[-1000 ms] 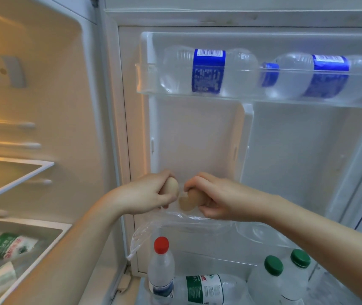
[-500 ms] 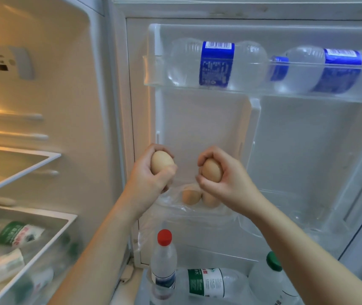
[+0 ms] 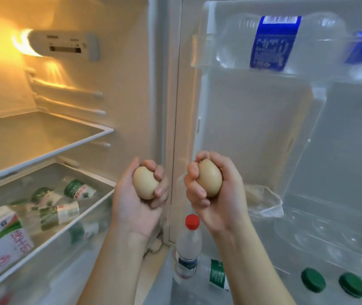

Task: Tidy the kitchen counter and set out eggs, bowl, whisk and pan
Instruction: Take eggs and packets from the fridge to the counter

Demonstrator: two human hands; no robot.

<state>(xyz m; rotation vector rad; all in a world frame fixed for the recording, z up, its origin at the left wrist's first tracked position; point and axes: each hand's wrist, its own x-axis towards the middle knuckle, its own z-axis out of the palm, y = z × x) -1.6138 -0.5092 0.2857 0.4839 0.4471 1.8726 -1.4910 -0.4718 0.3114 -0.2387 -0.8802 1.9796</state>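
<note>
Landmark: red-cap bottle point(image 3: 189, 243), upright in the bottom door rack.

1. Left hand point(image 3: 138, 201): above and left of the bottle, palm up, fingers curled round the left egg point(image 3: 145, 182), fingertips pressed on its right side.
2. Right hand point(image 3: 219, 194): above and just right of the bottle, fingers and thumb wrapped round the right egg point(image 3: 209, 178). Both eggs are brown, held in the air and apart from each other. The right wrist hides part of the bottle's right side.
3. Bag point(image 3: 263, 201): clear plastic, up and right of the bottle on the middle door rack. Contents too blurred to be sure, possibly more eggs.
4. Blue-label bottle point(image 3: 272, 40): far above, lying in the top door rack.
5. Green-label bottle point(image 3: 217, 274): lying just right of the landmark's base, partly behind the right forearm.
6. Green caps point(image 3: 313, 280): two, well to the lower right.
7. Drawer point(image 3: 70, 230): left of the bottle, inside the fridge, holding cartons point(image 3: 4, 241) and small bottles.
8. Shelf point(image 3: 43, 137): above the drawer.

Change since half a second ago: both hands have drawn back from the door and sit further apart. The bag, then directly under the hands, now lies off to the right. The view has swung left, showing more of the interior.
</note>
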